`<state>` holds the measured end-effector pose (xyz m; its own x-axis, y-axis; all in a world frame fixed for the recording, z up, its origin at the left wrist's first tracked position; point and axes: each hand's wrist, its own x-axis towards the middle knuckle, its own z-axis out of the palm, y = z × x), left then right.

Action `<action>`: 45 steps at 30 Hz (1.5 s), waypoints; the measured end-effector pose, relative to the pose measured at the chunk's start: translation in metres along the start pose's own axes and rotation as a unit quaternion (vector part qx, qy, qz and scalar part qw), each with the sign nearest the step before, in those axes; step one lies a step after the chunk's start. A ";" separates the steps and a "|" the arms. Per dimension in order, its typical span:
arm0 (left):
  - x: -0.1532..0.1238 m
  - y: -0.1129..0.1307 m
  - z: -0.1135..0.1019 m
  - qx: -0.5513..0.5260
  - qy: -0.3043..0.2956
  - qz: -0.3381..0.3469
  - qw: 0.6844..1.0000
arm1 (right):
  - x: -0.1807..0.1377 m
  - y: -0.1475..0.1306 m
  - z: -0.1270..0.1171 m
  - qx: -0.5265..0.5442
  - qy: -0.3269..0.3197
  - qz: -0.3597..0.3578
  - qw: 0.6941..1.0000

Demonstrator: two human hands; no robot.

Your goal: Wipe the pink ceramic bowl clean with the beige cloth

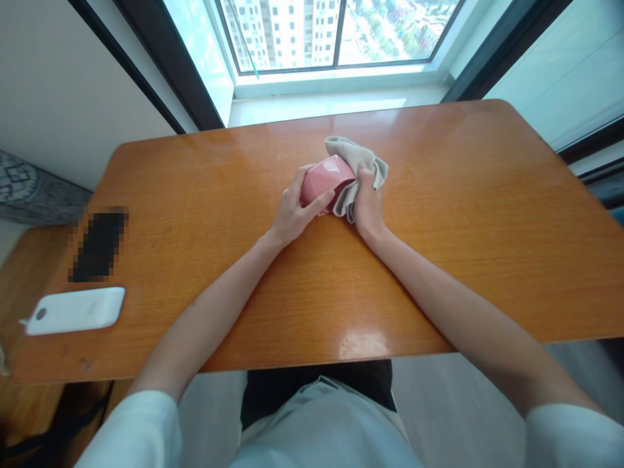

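A pink faceted bowl [325, 174] is tilted on its side above the middle of the wooden table. My left hand [298, 203] grips it from the left, with the thumb along its lower edge and the other fingers behind it. A light grey cloth [355, 154] is bunched against the bowl's right side, partly at its opening. My right hand [369, 200] is closed on the cloth and presses it to the bowl. Folds of cloth hang below the right thumb. The bowl's inside is mostly hidden.
The brown wooden table [487, 247] spans the view, its front edge near my body. At the left lie a white oblong device [75, 311] and a dark pixelated object [99, 246]. A window [336, 39] with a sill stands behind the table.
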<state>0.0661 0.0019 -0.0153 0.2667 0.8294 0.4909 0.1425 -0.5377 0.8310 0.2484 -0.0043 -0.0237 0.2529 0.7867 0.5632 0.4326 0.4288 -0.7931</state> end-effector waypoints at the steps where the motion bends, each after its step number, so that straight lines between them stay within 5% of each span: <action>1: 0.000 0.000 0.000 -0.003 0.001 -0.002 1.000 | 0.000 0.000 0.000 -0.005 -0.001 0.001 1.000; 7: -0.003 -0.021 0.003 -0.055 0.009 -0.019 0.998 | -0.012 -0.035 -0.008 -0.081 -0.106 -0.223 0.966; 9: -0.003 -0.019 0.004 -0.054 0.011 -0.028 0.998 | -0.011 -0.033 -0.006 -0.059 -0.096 -0.199 0.973; 15: 0.000 0.004 0.001 -0.008 0.002 -0.008 1.000 | -0.003 -0.001 -0.001 0.032 -0.001 0.053 0.998; 22: -0.002 -0.017 0.003 -0.034 0.009 -0.003 0.999 | -0.012 -0.037 -0.010 -0.042 -0.099 -0.179 0.978; 29: -0.001 0.003 0.001 0.004 0.001 0.001 1.000 | -0.005 -0.007 -0.003 0.039 -0.002 0.086 0.996; 35: -0.003 -0.013 0.003 -0.026 0.006 0.000 1.000 | -0.009 -0.039 -0.014 -0.054 -0.110 -0.138 0.983; 37: -0.003 -0.013 0.003 -0.030 0.007 -0.012 0.999 | -0.009 -0.041 -0.013 -0.042 -0.107 -0.126 0.985; 42: -0.001 0.002 0.001 -0.008 -0.001 -0.009 1.000 | -0.005 -0.019 -0.008 0.029 -0.015 0.095 0.995; 45: -0.002 -0.001 0.001 -0.006 -0.002 -0.017 1.000 | -0.006 -0.023 -0.010 -0.004 -0.046 -0.007 0.999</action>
<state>0.0659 0.0007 -0.0177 0.2656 0.8467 0.4610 0.1408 -0.5071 0.8503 0.2452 -0.0232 -0.0063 0.1669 0.8183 0.5500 0.4422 0.4364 -0.7836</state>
